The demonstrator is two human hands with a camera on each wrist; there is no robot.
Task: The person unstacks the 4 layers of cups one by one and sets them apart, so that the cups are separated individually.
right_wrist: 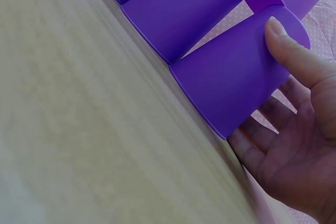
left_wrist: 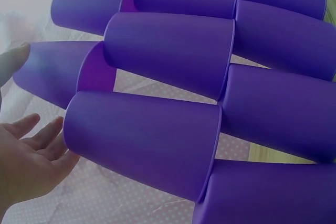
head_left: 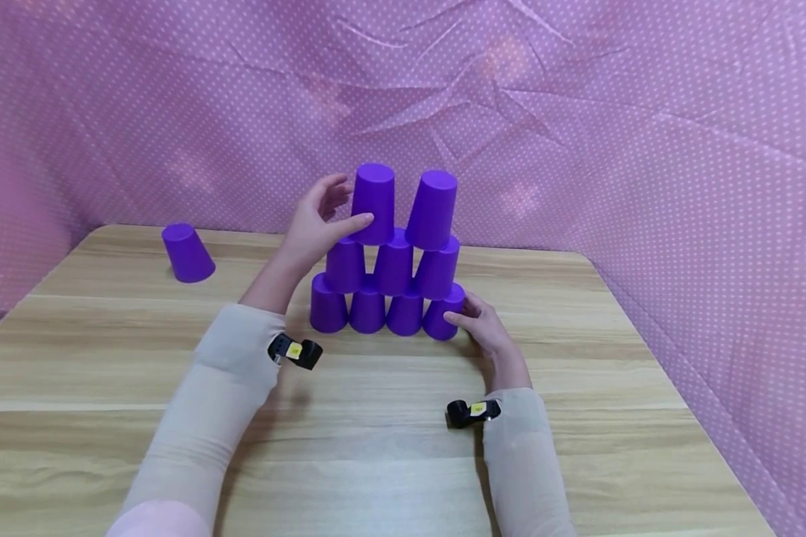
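Purple cups stand upside down in a stack: several in the bottom row, three above, two on top. My left hand [head_left: 319,216] is beside the upper left cup [head_left: 376,201], its thumb across the cup's front in the head view. In the left wrist view, the left fingers [left_wrist: 44,142] are spread loosely, tips showing near a middle-row cup [left_wrist: 142,140]. Low at the right end, my right hand [head_left: 486,324] holds the bottom-row cup [right_wrist: 241,66]. Its thumb lies on the front, and its fingers reach behind the side.
A single upside-down purple cup [head_left: 188,253] stands apart on the left of the wooden table [head_left: 376,432]. Pink dotted cloth [head_left: 242,112] hangs behind and along both sides. Each sleeved wrist carries a small black camera [head_left: 295,350].
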